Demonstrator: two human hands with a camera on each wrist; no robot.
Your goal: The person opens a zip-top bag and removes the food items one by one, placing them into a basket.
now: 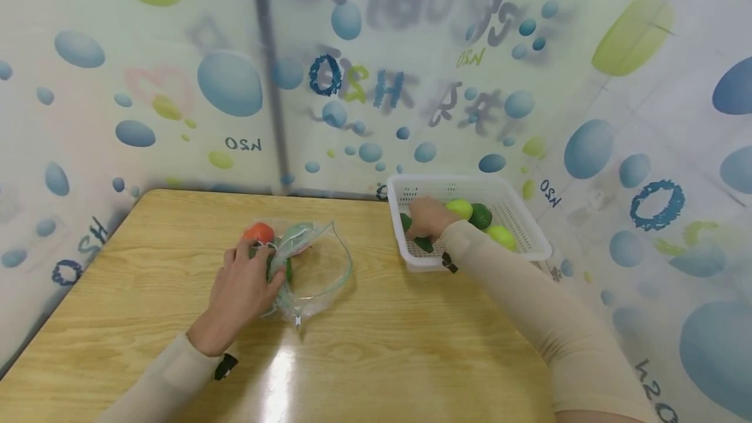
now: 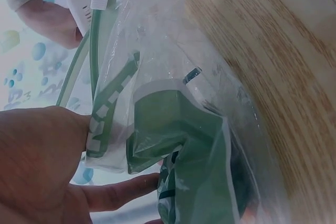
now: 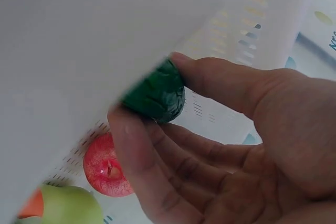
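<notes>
At the left of the table, my left hand holds a clear zip bag at its near side, thumb on one side and fingers on the other. A red tomato-like item and green things show at the bag; the left wrist view shows a green printed packet through the plastic. My right hand reaches into the white basket. Between its thumb and fingers it pinches a glossy, bumpy dark green fruit or vegetable, partly hidden by the basket wall.
Also in the basket are yellow-green fruits, a round dark green one and a red apple-like fruit. The basket stands at the table's back right. A patterned curtain hangs directly behind the wooden table.
</notes>
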